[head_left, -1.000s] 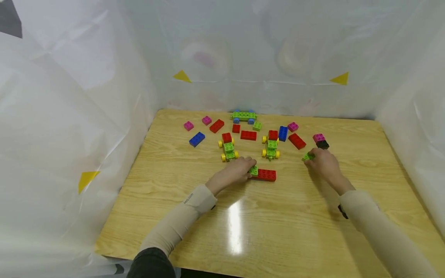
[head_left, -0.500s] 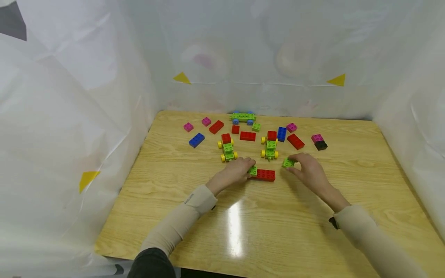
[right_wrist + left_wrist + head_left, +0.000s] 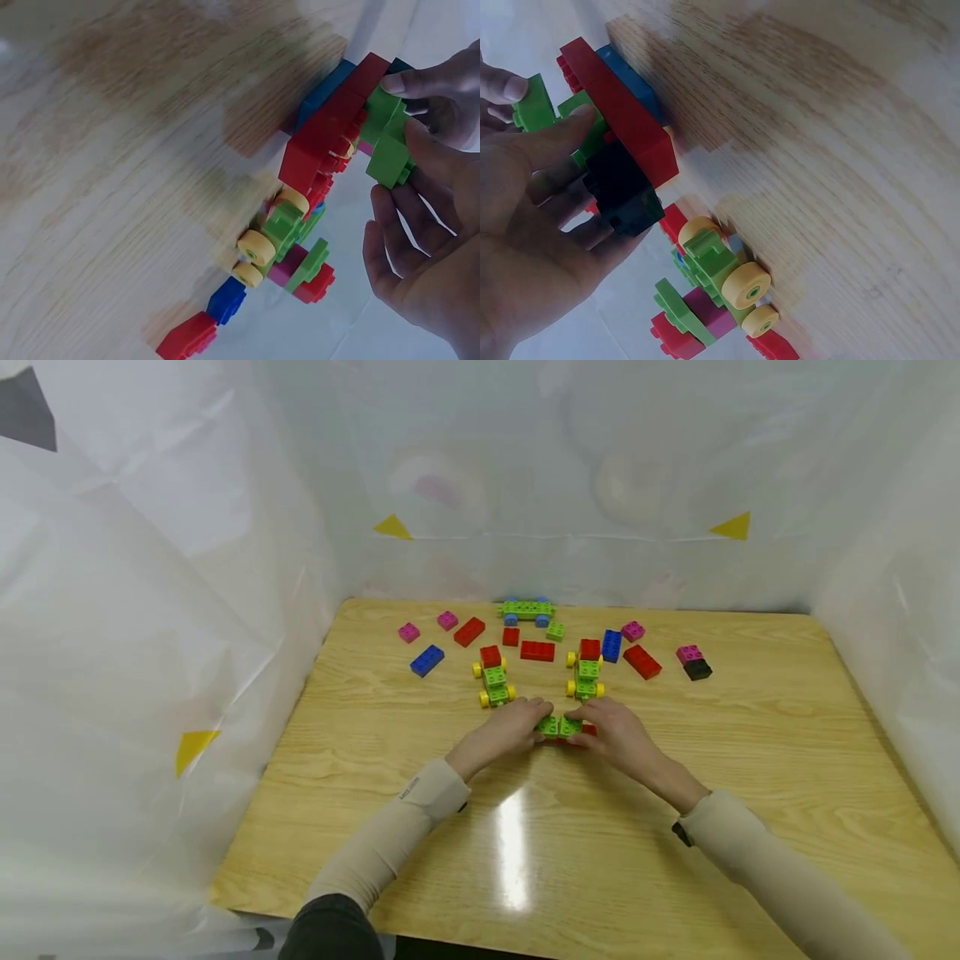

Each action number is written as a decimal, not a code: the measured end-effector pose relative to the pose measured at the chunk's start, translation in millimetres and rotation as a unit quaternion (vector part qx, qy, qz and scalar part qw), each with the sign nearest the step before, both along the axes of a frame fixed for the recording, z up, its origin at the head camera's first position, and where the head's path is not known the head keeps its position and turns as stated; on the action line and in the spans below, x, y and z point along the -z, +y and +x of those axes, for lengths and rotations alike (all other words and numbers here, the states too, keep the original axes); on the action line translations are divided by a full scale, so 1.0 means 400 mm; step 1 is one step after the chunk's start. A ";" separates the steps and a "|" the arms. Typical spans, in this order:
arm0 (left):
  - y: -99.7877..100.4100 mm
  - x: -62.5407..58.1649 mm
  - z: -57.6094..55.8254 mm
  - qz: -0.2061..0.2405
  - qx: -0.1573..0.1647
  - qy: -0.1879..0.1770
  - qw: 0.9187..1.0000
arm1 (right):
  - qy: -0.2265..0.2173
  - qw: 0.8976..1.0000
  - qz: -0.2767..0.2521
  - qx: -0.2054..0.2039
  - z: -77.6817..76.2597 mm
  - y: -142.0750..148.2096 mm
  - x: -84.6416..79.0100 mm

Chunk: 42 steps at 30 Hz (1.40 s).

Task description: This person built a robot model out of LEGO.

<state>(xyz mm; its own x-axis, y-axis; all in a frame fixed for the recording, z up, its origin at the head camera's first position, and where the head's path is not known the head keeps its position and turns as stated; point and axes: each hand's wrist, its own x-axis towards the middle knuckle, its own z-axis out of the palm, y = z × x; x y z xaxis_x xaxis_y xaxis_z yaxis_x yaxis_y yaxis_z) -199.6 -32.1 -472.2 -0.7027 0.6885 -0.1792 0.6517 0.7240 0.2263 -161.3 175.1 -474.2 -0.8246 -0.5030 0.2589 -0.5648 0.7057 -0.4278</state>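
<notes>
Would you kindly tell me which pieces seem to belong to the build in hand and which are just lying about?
In hand, it seems:
left green brick, under the left hand's thumb
right green brick, pinched by the right hand
red base
blue brick beneath
black brick

Apparently lying about:
two yellow-wheeled cars
blue-wheeled base
loose red bricks, blue bricks, pink bricks, small green brick
pink-and-black pair

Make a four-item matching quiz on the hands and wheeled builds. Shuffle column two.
1. Left hand
2. Right hand
3. Farthest wheeled base
4. Near left car

A. yellow wheels
B. pinches the green brick farther from the black brick
C. blue wheels
D. thumb on the green brick nearer the black brick

Pairs: 1-D, 2-B, 3-C, 4-A
</notes>
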 end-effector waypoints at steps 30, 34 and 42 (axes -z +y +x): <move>0.003 -0.012 -0.006 0.033 0.007 -0.025 0.999 | -0.016 0.999 0.043 -0.023 -0.035 -0.006 0.013; 0.002 -0.009 -0.011 0.033 0.007 -0.026 0.999 | -0.024 0.997 0.066 -0.028 -0.046 -0.010 0.006; -0.005 -0.002 -0.016 0.035 0.004 -0.040 0.999 | -0.091 0.993 0.068 -0.037 -0.071 -0.019 -0.008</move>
